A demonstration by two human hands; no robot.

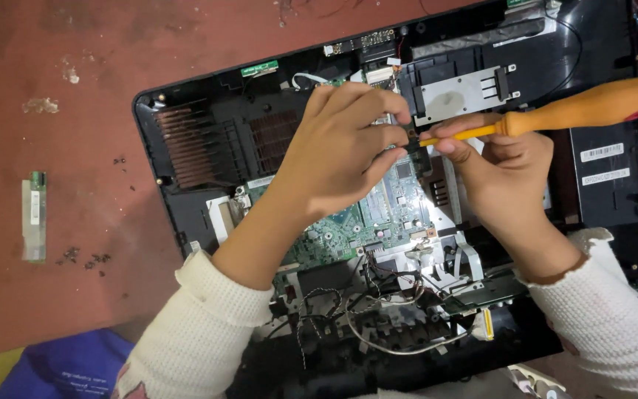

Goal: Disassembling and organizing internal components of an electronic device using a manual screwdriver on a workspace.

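Note:
An opened black laptop chassis [186, 214] lies on the red floor, its green circuit board [348, 225] exposed. My left hand [348, 144] hovers over the board with fingers pinched on a small dark part at the screwdriver's tip. My right hand [500, 174] grips the yellow shaft of a screwdriver [577, 111] whose orange handle with a red end points up to the right. The tip meets the spot where my left fingers pinch. Both arms wear cream knitted sleeves.
A small green strip board [35, 214] lies apart on the red floor [75, 96] at the left, with dark crumbs near it. Loose wires [378, 325] tangle at the chassis' near edge. Blue cloth [68, 366] sits at bottom left. Copper-coloured heat fins [186, 144] fill the chassis' left part.

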